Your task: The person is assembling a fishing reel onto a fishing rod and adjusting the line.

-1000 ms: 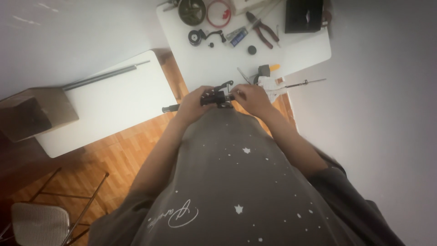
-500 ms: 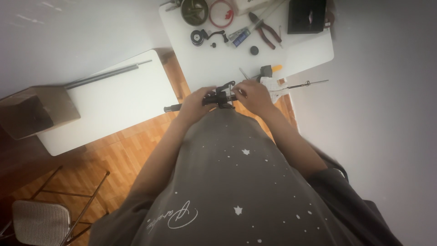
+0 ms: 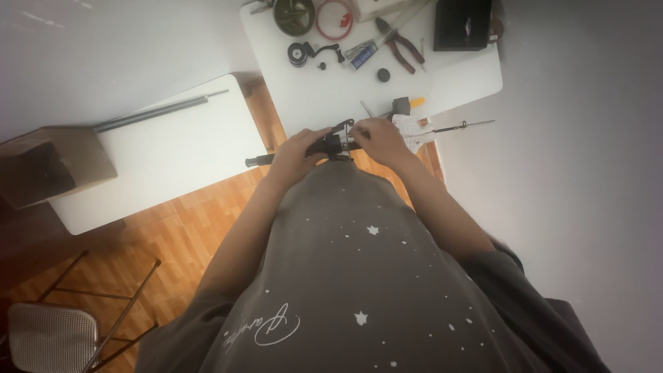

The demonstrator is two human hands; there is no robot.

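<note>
My left hand (image 3: pixel 295 153) and my right hand (image 3: pixel 376 135) both grip a small black mechanical assembly (image 3: pixel 333 142) held in front of my chest, at the near edge of a white table (image 3: pixel 331 97). A dark rod end (image 3: pixel 255 161) sticks out to the left past my left hand. A thin metal rod (image 3: pixel 459 127) extends to the right beyond my right hand. My grey shirt fills the lower part of the view.
On the white table lie pliers (image 3: pixel 400 43), a red ring (image 3: pixel 334 11), a dark round part (image 3: pixel 293 12), a black box (image 3: pixel 461 23) and small black pieces. A second white table (image 3: pixel 173 152) carries a long dark bar (image 3: pixel 155 112). A cardboard box (image 3: pixel 48 166) and a folding chair (image 3: pixel 48 335) stand left.
Both hands stay on the black assembly; the view has shifted slightly, and my right hand's fingers have moved a little on the part.
</note>
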